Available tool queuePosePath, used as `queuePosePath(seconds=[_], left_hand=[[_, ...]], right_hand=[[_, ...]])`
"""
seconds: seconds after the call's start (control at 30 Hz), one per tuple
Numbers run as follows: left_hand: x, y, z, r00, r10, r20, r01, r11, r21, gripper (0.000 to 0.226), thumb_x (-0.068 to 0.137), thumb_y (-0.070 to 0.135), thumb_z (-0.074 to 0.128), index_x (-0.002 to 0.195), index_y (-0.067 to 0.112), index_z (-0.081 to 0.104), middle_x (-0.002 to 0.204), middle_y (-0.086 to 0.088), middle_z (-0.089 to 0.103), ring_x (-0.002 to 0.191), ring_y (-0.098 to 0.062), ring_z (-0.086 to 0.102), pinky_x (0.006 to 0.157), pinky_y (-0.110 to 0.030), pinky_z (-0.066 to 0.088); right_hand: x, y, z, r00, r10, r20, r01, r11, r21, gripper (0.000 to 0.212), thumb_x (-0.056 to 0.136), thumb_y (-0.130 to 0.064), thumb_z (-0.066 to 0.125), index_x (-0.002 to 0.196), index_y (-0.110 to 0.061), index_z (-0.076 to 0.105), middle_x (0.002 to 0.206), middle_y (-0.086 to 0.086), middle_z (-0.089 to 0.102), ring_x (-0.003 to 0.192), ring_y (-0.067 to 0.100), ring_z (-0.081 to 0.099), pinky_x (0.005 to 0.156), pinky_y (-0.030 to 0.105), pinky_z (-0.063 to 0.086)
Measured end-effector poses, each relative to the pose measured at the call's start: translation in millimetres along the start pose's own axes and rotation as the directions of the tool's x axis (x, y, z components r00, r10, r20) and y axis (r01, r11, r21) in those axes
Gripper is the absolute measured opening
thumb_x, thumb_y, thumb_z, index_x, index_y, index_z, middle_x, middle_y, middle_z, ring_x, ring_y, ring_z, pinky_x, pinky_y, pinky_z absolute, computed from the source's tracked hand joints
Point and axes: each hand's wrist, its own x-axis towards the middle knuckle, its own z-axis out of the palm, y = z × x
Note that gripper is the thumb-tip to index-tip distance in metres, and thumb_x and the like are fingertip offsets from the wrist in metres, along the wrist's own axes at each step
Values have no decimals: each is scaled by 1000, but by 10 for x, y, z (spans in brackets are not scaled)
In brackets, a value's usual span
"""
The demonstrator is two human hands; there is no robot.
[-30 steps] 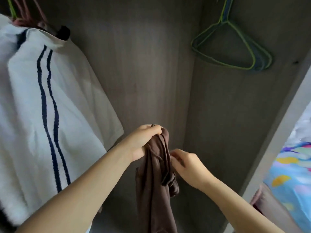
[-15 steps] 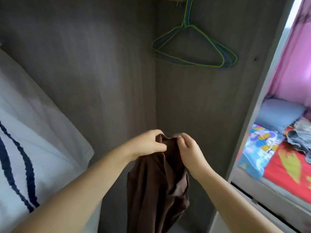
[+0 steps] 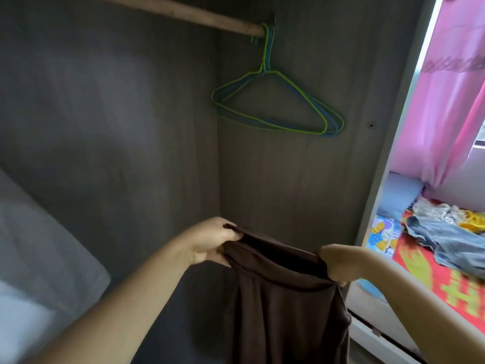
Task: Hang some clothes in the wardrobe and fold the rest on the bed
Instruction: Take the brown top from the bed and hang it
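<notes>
A dark brown garment (image 3: 283, 306) hangs in front of me inside the wardrobe, its top edge stretched wide between my hands. My left hand (image 3: 210, 243) grips the left end of that edge. My right hand (image 3: 334, 264) grips the right end, its fingers hidden in the cloth. Above them, several green and blue wire hangers (image 3: 278, 106) hang bare from the right end of the wooden rail (image 3: 199, 17).
A white garment (image 3: 39, 258) hangs blurred at the left. The wardrobe's right side panel (image 3: 401, 127) borders the opening. Beyond it is a bed (image 3: 420, 271) with a colourful sheet, denim clothes (image 3: 451, 243) and a blue pillow (image 3: 399, 193), under a pink curtain (image 3: 456, 88).
My hands, close together on the bunched garment before, have pulled apart and spread its top edge. The view has swung up and right, bringing the rail and bed into sight.
</notes>
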Motion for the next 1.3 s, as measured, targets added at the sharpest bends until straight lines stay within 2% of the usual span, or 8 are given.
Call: queuePosePath(seconds=[0.1, 0.2, 0.4, 0.53, 0.67, 1.0, 1.2, 1.3], left_hand=[[187, 166, 90, 997, 26, -69, -42, 967, -250, 15, 94, 12, 56, 85, 10, 67, 71, -3, 71, 62, -12, 68, 58, -25, 56], [385, 430, 173, 986, 77, -145, -129, 910, -394, 17, 91, 10, 60, 76, 6, 66, 63, -8, 69, 51, -14, 65, 52, -22, 55], [625, 776, 150, 964, 135, -228, -211, 913, -350, 22, 91, 11, 59, 70, 6, 64, 58, -7, 66, 50, -14, 64, 53, -21, 53], [669, 775, 44, 958, 98, -271, -194, 914, -356, 18, 90, 12, 61, 74, 5, 66, 63, -9, 68, 56, -17, 66, 60, -25, 54], [610, 719, -134, 936, 80, -342, -215, 899, -380, 20, 90, 10, 60, 71, 5, 63, 58, -8, 66, 51, -16, 65, 50, -22, 54], [463, 446, -412, 909, 1, -416, -170, 914, -369, 23, 90, 11, 62, 68, 5, 65, 60, -11, 67, 50, -17, 66, 48, -22, 54], [371, -10, -427, 919, -191, -345, 68, 938, -339, 16, 89, 9, 59, 74, 4, 62, 58, -12, 63, 45, -17, 61, 47, -23, 52], [311, -221, -426, 896, -278, -346, 158, 928, -338, 15, 88, 11, 61, 75, 3, 61, 56, -11, 63, 43, -18, 60, 45, -24, 52]], right_hand=[[-51, -28, -436, 979, -201, 24, 196, 972, 133, 15, 89, -3, 50, 88, -15, 58, 66, -11, 62, 57, 0, 61, 54, 14, 48], [22, -16, -1075, 885, -284, -368, 414, 843, 344, 21, 91, 0, 55, 105, -15, 61, 87, -2, 65, 75, 8, 62, 63, 17, 47], [400, 1, -2504, 239, 14, -971, 234, 970, 71, 22, 90, -19, 57, 107, -6, 62, 110, 19, 64, 104, 36, 60, 76, 33, 43], [762, -76, -2819, 348, 52, -936, -128, 992, 8, 31, 95, -25, 52, 117, -6, 62, 117, 21, 63, 109, 38, 60, 82, 38, 48], [962, -89, -2929, 244, 52, -968, -167, 986, 12, 28, 94, -7, 47, 113, 2, 65, 115, 24, 64, 107, 39, 62, 83, 40, 50], [1007, -253, -2275, 81, 108, -991, 599, 789, 135, 17, 99, -9, 43, 87, -7, 56, 75, 18, 54, 70, 30, 49, 66, 39, 28], [1096, -503, -837, 661, 64, -748, 750, -21, 661, 16, 95, -32, 55, 89, -22, 66, 50, -11, 39, 41, 4, 33, 41, 17, 24], [841, -622, -572, 643, 132, -754, 763, -184, 619, 36, 96, -37, 51, 73, -20, 73, 46, -12, 21, 37, 4, 18, 40, 14, 13]])
